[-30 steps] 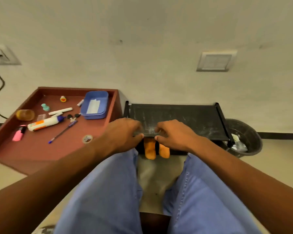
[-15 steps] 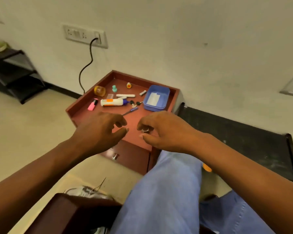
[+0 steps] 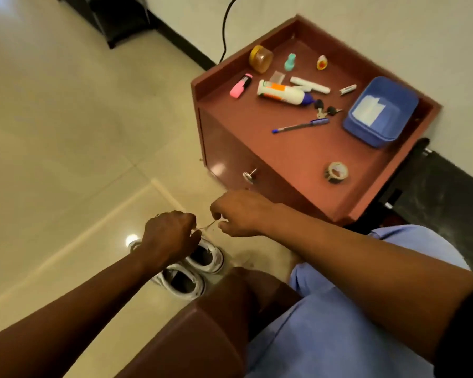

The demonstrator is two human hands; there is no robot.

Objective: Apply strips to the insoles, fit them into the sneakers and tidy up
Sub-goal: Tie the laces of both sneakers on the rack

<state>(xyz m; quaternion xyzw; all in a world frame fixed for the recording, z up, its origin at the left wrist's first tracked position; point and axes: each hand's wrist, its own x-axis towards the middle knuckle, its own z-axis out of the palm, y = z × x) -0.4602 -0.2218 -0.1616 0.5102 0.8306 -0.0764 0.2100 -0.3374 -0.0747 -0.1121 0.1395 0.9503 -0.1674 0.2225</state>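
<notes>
Reaching over two white sneakers [image 3: 191, 271] on the floor at seven o'clock, the left hand [image 3: 168, 237] and right hand [image 3: 242, 214] each pinched one end of a thin strip [image 3: 206, 227] with curled fingers; a red table [image 3: 298, 159] stood at one o'clock.

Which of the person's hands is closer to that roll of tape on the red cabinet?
The right hand. It hovers just off the cabinet's front corner, below and left of the roll of tape in the picture. The left hand is farther away, down over the white sneakers on the floor.
</notes>
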